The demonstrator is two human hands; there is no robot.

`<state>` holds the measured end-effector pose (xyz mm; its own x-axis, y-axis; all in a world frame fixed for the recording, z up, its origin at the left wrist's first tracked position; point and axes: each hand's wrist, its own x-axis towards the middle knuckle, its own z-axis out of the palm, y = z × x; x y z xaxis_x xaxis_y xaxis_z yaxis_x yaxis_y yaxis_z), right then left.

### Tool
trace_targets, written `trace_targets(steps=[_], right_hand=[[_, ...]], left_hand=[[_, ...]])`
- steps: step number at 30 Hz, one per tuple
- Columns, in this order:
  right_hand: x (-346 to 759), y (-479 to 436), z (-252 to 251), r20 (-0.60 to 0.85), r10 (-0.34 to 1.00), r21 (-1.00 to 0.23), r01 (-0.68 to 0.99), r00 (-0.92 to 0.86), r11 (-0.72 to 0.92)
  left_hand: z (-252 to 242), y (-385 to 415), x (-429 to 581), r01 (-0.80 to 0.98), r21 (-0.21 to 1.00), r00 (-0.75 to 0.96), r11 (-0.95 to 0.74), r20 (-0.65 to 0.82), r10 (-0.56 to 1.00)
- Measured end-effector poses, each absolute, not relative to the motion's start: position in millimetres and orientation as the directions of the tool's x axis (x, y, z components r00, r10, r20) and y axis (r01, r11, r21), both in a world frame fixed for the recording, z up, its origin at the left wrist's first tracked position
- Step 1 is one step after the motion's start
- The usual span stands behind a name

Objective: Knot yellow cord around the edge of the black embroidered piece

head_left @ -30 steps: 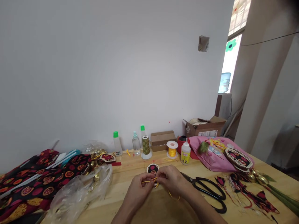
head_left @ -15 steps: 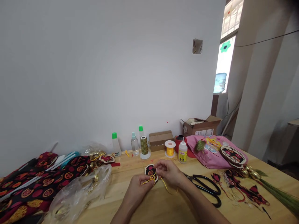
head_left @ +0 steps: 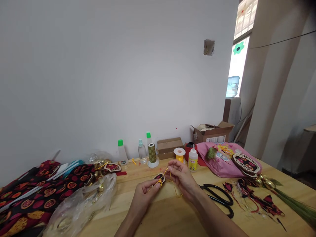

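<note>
My left hand (head_left: 146, 193) pinches a knotted part of a yellow cord (head_left: 160, 181) against a small patterned plaque (head_left: 160, 177) with a pale edge. The plaque is tilted and partly covered by my fingers. Up and to the right, my right hand (head_left: 181, 176) grips the same cord between thumb and fingertips, and a stretch of it runs between the two hands. A loose end of the cord hangs below my right hand. Black-handled scissors (head_left: 219, 197) lie just right of my right forearm, their blades mostly hidden.
Behind my hands stand a yellow cord spool (head_left: 179, 154), a white glue bottle (head_left: 193, 160), a green thread cone (head_left: 152, 154) and several clear bottles. Patterned fabric (head_left: 46, 194) and a plastic bag (head_left: 81, 204) lie left. Right are a pink bag (head_left: 212, 164), a larger plaque (head_left: 246, 164) and tassels.
My right hand has drawn slightly up and right from the plaque, pulling the cord out straighter. The plaque has tipped flatter, and the loops at my left fingertips look smaller.
</note>
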<state>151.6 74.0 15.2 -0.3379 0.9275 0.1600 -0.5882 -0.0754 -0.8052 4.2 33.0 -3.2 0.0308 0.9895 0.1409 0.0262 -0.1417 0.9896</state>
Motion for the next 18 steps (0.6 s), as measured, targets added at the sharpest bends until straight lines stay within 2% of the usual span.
trace_targets(steps=[3, 8, 12, 14, 16, 18], right_hand=[[150.5, 71.6, 14.3, 0.177, 0.907, -0.737, -0.663, -0.382, -0.136], [149.3, 70.0, 13.7, 0.170, 0.889, -0.696, -0.691, -0.424, -0.196], [147.3, 72.2, 11.3, 0.209, 0.891, -0.732, -0.669, -0.403, -0.132], [146.2, 73.1, 10.3, 0.232, 0.895, -0.830, -0.557, -0.381, -0.022], [145.9, 72.7, 10.3, 0.305, 0.888, -0.922, -0.340, -0.344, 0.185], [146.5, 71.3, 10.9, 0.437, 0.836, -0.896, -0.086, -0.332, 0.435]], left_hand=[[-2.2, 33.5, 4.0, 0.087, 0.985, 0.000, -0.147, 0.147, 0.989], [-2.3, 33.5, 4.6, 0.166, 0.976, 0.010, -0.139, 0.140, 0.990], [-1.5, 31.3, 5.4, 0.202, 0.969, 0.023, -0.139, 0.138, 0.990], [-1.3, 30.3, 5.1, 0.224, 0.965, 0.029, -0.134, 0.130, 0.991], [-1.4, 29.5, 4.4, 0.248, 0.959, 0.033, -0.139, 0.135, 0.990], [-1.7, 29.1, 3.7, 0.274, 0.950, 0.031, -0.148, 0.146, 0.989]])
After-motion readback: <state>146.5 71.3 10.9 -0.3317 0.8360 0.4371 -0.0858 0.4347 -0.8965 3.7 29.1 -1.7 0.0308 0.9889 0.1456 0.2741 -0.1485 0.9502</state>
